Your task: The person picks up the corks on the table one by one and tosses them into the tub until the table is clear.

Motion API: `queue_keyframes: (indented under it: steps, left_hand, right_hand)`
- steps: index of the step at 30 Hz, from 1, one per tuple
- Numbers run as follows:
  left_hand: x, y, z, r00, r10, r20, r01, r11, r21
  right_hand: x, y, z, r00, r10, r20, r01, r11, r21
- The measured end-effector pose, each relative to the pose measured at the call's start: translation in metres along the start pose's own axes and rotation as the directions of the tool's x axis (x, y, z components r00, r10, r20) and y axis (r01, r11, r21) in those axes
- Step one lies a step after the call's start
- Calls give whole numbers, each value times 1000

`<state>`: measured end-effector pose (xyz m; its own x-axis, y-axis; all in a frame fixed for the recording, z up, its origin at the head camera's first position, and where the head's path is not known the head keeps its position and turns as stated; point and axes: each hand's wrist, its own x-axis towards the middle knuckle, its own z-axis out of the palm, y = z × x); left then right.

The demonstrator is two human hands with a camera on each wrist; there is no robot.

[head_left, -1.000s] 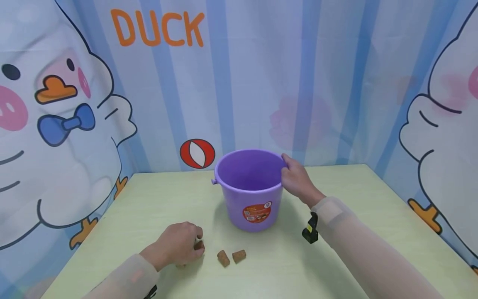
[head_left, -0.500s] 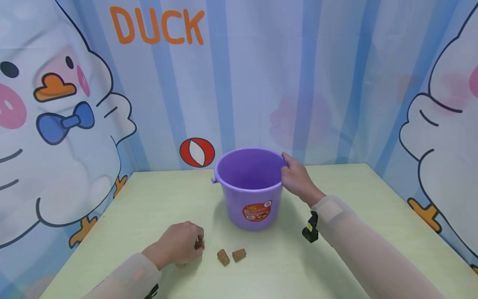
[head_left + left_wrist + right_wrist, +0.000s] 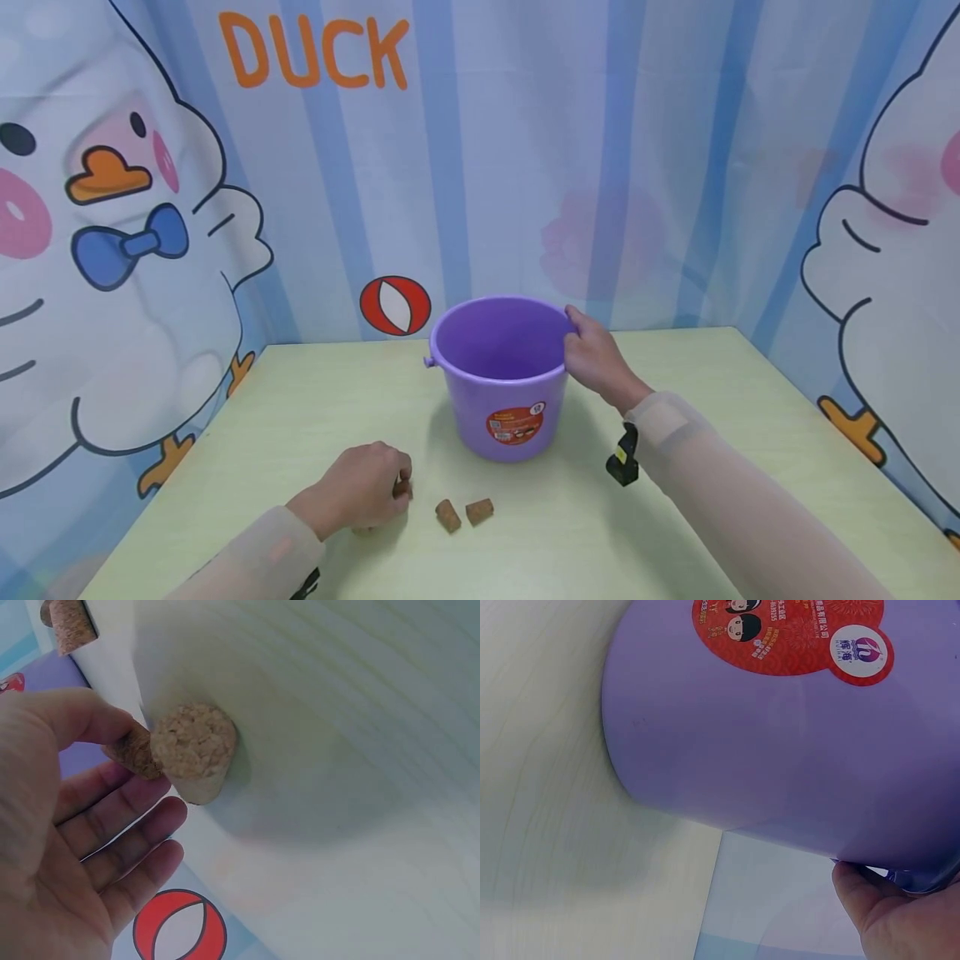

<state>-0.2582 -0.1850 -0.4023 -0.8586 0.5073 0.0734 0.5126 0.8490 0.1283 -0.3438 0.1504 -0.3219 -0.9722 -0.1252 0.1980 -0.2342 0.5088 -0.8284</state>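
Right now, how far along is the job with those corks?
It looks early. Seemingly done: the purple bucket is set on the table. In hand: the left hand pinches one cork; the right hand holds the bucket's rim. Apparently left: two loose corks before the bucket and another cork near the left hand. None shows inside the bucket, though its bottom is hidden.

Purple bucket [image 3: 498, 393], red sticker [image 3: 515, 426], speckled brown corks [image 3: 448, 517], blue-striped backdrop [image 3: 517, 167]
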Motion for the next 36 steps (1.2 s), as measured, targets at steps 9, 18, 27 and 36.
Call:
queue_keyframes:
  steps: [9,18,27,36]
  left_hand:
    - [3,2,-7,1000,-21,6,21,1000,0]
    - [6,2,-10,998,21,-52,-21,1000,0]
    - [9,8,-16,995,14,-101,-17,999,-31]
    - [9,12,-19,979,64,-193,-71,997,-28]
  right_hand:
    - [-1,0,0,1000,4,3,-4,1000,-5]
    - [-1,0,0,1000,13,10,-13,1000,-6]
    - [0,-1,0,1000,5,13,-5,1000,-5]
    - [0,-1,0,1000,3,5,-2,1000,-6]
